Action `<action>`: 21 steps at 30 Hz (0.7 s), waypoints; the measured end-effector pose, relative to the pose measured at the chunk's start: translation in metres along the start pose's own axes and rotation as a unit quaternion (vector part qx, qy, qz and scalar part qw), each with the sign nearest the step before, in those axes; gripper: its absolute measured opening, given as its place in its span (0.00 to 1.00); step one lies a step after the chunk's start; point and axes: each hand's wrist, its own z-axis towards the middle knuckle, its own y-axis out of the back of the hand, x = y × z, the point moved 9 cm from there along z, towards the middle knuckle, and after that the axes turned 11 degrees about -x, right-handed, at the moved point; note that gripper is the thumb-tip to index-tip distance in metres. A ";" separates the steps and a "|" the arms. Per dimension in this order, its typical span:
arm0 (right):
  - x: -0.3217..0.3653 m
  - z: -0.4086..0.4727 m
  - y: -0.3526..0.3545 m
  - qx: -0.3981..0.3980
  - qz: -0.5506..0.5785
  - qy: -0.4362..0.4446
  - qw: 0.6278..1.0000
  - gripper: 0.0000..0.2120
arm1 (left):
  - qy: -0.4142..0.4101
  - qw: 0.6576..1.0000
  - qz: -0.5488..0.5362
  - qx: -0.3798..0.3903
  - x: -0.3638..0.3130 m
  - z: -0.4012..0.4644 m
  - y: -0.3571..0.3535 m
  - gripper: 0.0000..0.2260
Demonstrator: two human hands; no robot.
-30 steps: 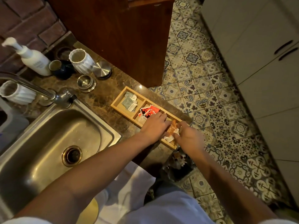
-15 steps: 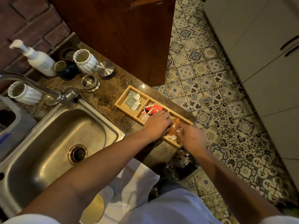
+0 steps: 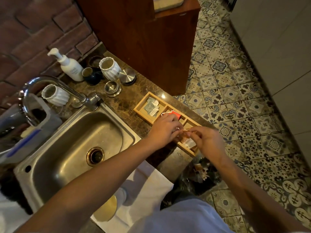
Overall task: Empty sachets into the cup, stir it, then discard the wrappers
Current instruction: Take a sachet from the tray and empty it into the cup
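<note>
A wooden tray (image 3: pixel 141 110) with three compartments lies on the dark counter right of the sink. Grey sachets (image 3: pixel 151 107) fill its far compartment, red ones (image 3: pixel 175 113) the middle, brown and white ones (image 3: pixel 188 143) the near end. My left hand (image 3: pixel 165 128) and my right hand (image 3: pixel 207 140) meet above the near end and pinch a small orange-brown sachet (image 3: pixel 184 131) between their fingertips. A white ribbed cup (image 3: pixel 110 67) stands at the back of the counter, a second one (image 3: pixel 54 95) behind the tap. Below the counter's end a dark bin (image 3: pixel 200 175) holds torn wrappers.
The steel sink (image 3: pixel 80 148) and its tap (image 3: pixel 50 91) fill the left. A pump bottle (image 3: pixel 69 66), a dark cup (image 3: pixel 91 75) and two steel lids (image 3: pixel 112 88) stand near the far cup. A wooden cabinet (image 3: pixel 151 39) rises behind the tray. Patterned floor tiles lie to the right.
Both hands have lifted slightly out of the tray's near compartment, and a small orange-brown sachet is now pinched between them. The camera has tilted up and back.
</note>
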 end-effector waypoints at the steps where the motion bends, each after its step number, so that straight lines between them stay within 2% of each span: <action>1: 0.005 0.002 0.003 -0.001 0.029 -0.001 1.000 0.05 | 0.013 1.000 -0.009 -0.006 0.001 -0.001 0.007 0.06; 4: 0.017 0.011 0.010 0.000 0.074 -0.031 0.997 0.07 | 0.043 0.998 -0.045 -0.030 0.000 -0.008 0.030 0.06; 8: 0.041 0.018 0.018 0.000 0.099 -0.015 0.995 0.07 | 0.096 0.990 -0.077 -0.073 0.000 -0.024 0.063 0.07; 13: 0.074 0.020 0.016 0.039 0.195 -0.008 0.980 0.06 | 0.202 0.961 -0.131 -0.137 0.008 -0.055 0.094 0.07; 17: 0.093 0.017 0.000 0.105 0.307 -0.063 0.944 0.07 | 0.291 0.914 -0.194 -0.208 0.019 -0.092 0.114 0.09; 21: 0.125 0.009 -0.012 0.120 0.415 -0.099 0.896 0.09 | 0.363 0.843 -0.232 -0.323 0.028 -0.144 0.143 0.08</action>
